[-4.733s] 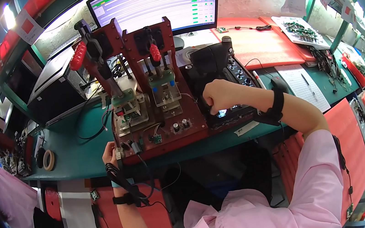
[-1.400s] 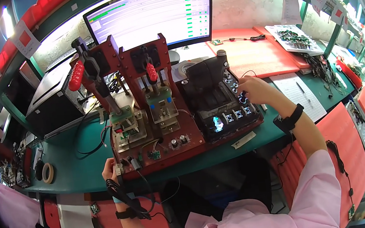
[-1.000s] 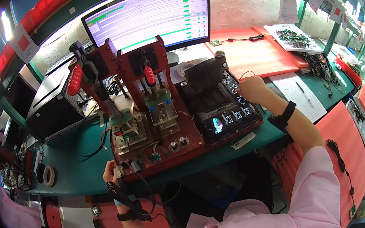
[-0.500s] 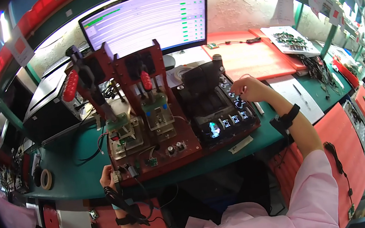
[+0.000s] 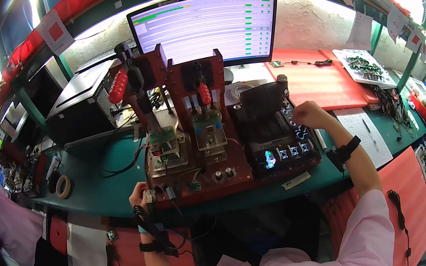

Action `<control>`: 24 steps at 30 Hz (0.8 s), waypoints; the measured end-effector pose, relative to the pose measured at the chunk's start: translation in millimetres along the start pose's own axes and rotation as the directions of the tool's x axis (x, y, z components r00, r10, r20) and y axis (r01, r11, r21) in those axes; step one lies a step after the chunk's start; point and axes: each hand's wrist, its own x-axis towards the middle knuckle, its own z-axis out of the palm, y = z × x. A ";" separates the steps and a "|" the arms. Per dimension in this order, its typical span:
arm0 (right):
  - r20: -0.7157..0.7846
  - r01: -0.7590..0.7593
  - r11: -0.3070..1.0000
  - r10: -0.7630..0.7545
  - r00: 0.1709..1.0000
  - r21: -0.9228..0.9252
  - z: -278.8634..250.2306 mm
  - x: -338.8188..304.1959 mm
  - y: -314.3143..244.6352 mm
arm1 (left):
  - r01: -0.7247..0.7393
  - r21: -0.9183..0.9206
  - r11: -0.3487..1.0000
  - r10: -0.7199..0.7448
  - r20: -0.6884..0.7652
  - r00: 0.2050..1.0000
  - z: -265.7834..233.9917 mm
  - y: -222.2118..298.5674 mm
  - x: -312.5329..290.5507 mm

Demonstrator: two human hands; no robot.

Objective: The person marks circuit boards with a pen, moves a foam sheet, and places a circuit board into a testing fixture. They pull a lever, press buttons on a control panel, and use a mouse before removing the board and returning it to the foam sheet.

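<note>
My left hand (image 5: 138,195) is closed at the front left corner of a dark red test fixture (image 5: 203,183), its fingers around a small connector (image 5: 150,196). A bundle of black cable (image 5: 149,226) hangs over that wrist. My right hand (image 5: 308,115) has its fingers curled at the right edge of a black device (image 5: 273,138) with a row of small buttons and a lit display. Whatever its fingertips hold or press is hidden. Two toggle clamps with red handles, a left one (image 5: 118,86) and a right one (image 5: 204,94), stand over circuit boards on the fixture.
Behind the fixture stands a lit monitor (image 5: 210,31), with a black computer case (image 5: 78,110) to its left. A tape roll (image 5: 63,186) lies at the left. Written paper (image 5: 366,131) with a pen, and a white tray (image 5: 360,66) of boards, are at the right. Another person (image 5: 11,213) is at far left.
The view has shifted, so the bench appears farther right and lower. My right hand's fingers curl in more beside the black device. My left hand stays at the connector. The other person shows more.
</note>
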 end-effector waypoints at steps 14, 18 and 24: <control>-0.013 -0.189 0.981 0.189 0.982 -0.038 2.8 28.9 32.0 | -0.003 -0.030 1.000 0.002 -0.026 1.000 -0.5 -18.8 4.6; -0.071 -0.072 0.991 0.080 0.994 0.114 14.1 40.3 45.9 | -0.061 0.063 0.996 0.064 -0.049 0.997 3.3 -17.4 7.3; 0.120 -0.221 0.873 0.187 0.975 0.434 6.2 38.5 41.6 | -0.022 0.018 1.000 0.022 -0.001 1.000 -0.2 -6.4 0.8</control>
